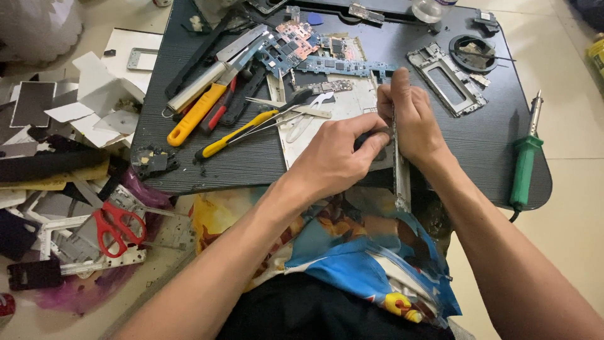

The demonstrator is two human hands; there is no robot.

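Both hands (371, 141) together, fingers curled

One black table (491, 145) holds most things. On it lie two yellow-handled tools (217, 119), one green soldering iron (525, 160) and one round black dish (473, 53). Left of the table lies one pair of red scissors (116, 226).
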